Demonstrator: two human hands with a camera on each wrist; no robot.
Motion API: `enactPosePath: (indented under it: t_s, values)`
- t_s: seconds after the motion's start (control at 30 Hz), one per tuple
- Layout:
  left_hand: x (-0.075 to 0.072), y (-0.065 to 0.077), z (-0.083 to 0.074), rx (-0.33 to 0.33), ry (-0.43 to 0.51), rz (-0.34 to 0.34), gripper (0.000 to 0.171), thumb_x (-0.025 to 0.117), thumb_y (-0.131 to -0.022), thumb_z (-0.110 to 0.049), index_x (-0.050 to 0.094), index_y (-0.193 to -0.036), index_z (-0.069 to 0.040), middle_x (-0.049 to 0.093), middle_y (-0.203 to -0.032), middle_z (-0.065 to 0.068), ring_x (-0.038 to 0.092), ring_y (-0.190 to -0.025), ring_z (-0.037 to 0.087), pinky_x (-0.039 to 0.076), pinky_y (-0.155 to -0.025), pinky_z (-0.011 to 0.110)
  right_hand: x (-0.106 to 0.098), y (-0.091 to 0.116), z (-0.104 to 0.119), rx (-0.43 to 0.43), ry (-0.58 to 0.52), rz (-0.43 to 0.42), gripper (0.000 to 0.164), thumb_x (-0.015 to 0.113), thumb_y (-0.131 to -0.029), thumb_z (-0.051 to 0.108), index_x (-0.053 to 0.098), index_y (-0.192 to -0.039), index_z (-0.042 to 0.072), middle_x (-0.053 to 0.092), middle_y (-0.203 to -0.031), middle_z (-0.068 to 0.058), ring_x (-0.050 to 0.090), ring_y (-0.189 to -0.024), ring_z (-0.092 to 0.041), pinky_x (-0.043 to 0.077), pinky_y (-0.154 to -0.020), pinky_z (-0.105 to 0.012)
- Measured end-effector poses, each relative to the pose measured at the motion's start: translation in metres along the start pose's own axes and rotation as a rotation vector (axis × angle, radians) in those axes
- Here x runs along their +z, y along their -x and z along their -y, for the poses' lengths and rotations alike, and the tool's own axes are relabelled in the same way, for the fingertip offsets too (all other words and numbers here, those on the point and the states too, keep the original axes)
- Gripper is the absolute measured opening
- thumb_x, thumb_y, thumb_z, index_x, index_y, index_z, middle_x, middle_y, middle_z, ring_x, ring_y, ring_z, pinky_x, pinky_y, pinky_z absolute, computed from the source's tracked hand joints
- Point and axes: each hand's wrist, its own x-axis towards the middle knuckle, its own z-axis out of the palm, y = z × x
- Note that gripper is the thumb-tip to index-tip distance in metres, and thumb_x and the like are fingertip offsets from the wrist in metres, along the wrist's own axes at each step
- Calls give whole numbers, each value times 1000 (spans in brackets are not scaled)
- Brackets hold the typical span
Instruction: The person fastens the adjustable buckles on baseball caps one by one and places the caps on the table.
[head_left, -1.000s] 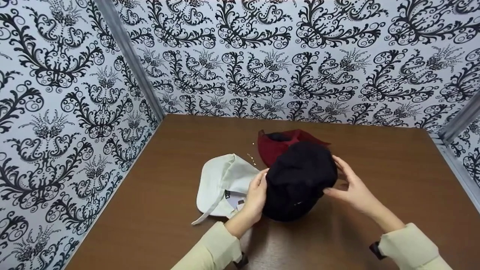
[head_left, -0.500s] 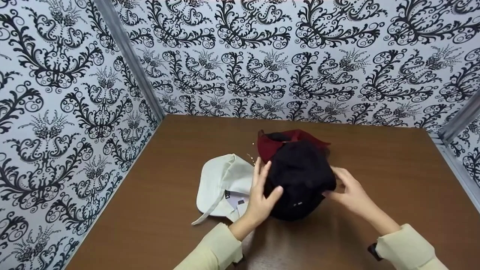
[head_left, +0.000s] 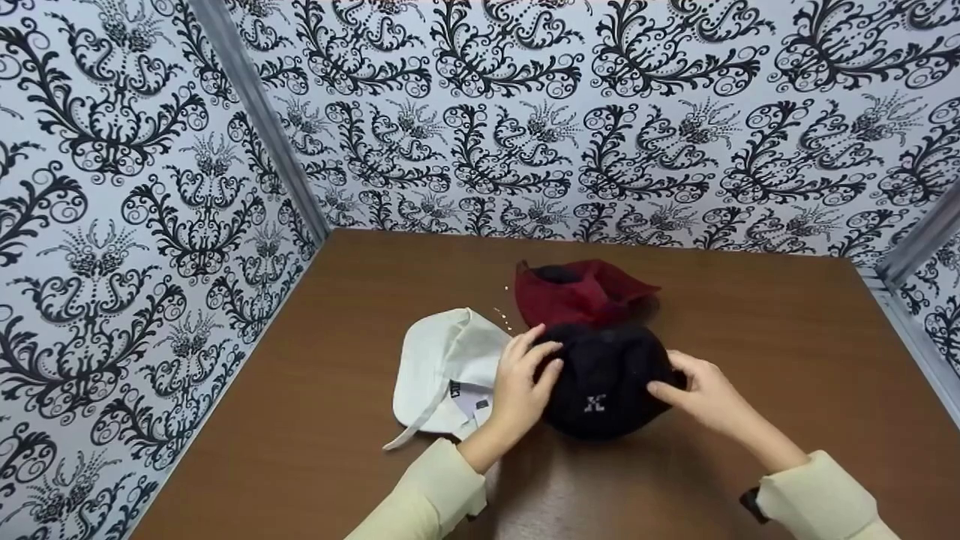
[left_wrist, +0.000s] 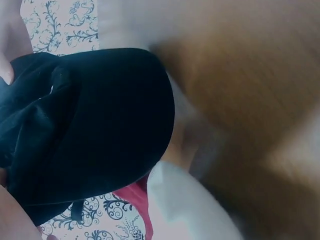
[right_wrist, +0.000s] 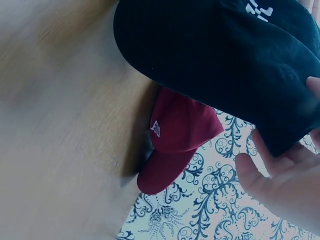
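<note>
Between my two hands is a black baseball cap point(head_left: 611, 375) with a small white emblem on its front, which faces me in the head view. My left hand point(head_left: 521, 386) grips the left side of the crown, thumb and fingers on the cloth. On the right side, my right hand point(head_left: 709, 394) pinches the cap's edge between thumb and fingers. The wide brim of the black cap point(left_wrist: 117, 120) fills much of the left wrist view. Fingers of my right hand point(right_wrist: 287, 190) lie around the lower edge of the cap in the right wrist view.
Behind the black cap lies a dark red cap point(head_left: 570, 292). A white cap point(head_left: 427, 367), its strap hanging loose, lies to the left on the brown table point(head_left: 285, 420). Small gold bits point(head_left: 504, 319) dot the wood. Patterned walls point(head_left: 525, 127) enclose the table.
The black cap has tipped and come lower and nearer, bringing its white emblem into view and uncovering more of the red cap. My left hand has shifted its grip onto the crown.
</note>
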Motion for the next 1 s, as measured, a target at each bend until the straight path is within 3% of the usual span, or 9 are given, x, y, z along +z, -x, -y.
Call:
enactPosePath:
  t_s: [0.17,0.3,0.43,0.5,0.57,0.7,0.8,0.9,1.0]
  values:
    - [-4,-6,-2,8,-60,2,5,64,-77,-15,63,-82,-13,60,-113,2,51,-105,18,39,-88,32,-3,-1,1,6,-131,135,43,59,-83,15,49,-121,-3,59,-110,-8,56,-88,4,48,-70,-19]
    - [-10,-10,-6,111,-170,-42,5,64,-75,-12,63,-80,-14,64,-103,-3,53,-98,15,40,-85,28,-6,2,3,-11,-98,162,46,58,-84,17,47,-124,-2,54,-118,-19,50,-97,8,45,-76,-17]
    - [-14,-10,-9,134,-203,-13,7,61,-78,-9,62,-83,-14,65,-90,-4,57,-89,12,42,-80,23,-8,4,3,-47,-57,154,38,60,-83,17,53,-118,2,57,-115,-12,48,-98,9,44,-77,-18]
    - [-13,-8,-8,76,-156,39,7,59,-80,-8,61,-85,-12,65,-85,-3,59,-84,11,44,-76,22,-9,4,1,-74,-102,176,32,59,-83,13,55,-113,1,60,-109,-3,50,-96,7,45,-75,-19]
    - [-13,-7,-6,-31,-59,108,6,57,-81,-7,59,-85,-11,64,-82,0,60,-80,11,45,-73,23,-10,3,-2,-101,-169,214,24,58,-83,8,56,-105,0,60,-100,5,52,-91,4,46,-72,-20]
    - [-12,-4,-2,-278,242,256,3,53,-84,-5,56,-84,-7,61,-79,4,54,-72,9,42,-68,21,-11,1,-12,-136,-319,305,14,54,-83,-2,52,-96,-5,58,-88,10,54,-80,1,47,-62,-23]
    - [-14,-5,-1,-422,459,361,5,51,-85,-3,55,-86,0,56,-76,4,46,-70,7,38,-67,19,-12,1,-20,-139,-400,356,11,52,-83,-5,50,-94,-7,59,-84,9,55,-75,0,47,-59,-24]
    - [-20,-6,-7,-511,604,440,8,48,-85,1,52,-87,7,50,-74,2,43,-68,7,36,-65,17,-14,2,-29,-94,-492,415,10,49,-84,-5,51,-94,-6,60,-84,8,55,-76,-1,47,-60,-24]
    - [-25,-8,-14,-548,692,480,9,45,-84,6,48,-88,13,45,-73,-1,42,-69,7,35,-65,17,-14,4,-36,-14,-590,468,12,46,-86,-1,54,-95,0,60,-85,7,56,-77,-3,47,-64,-23]
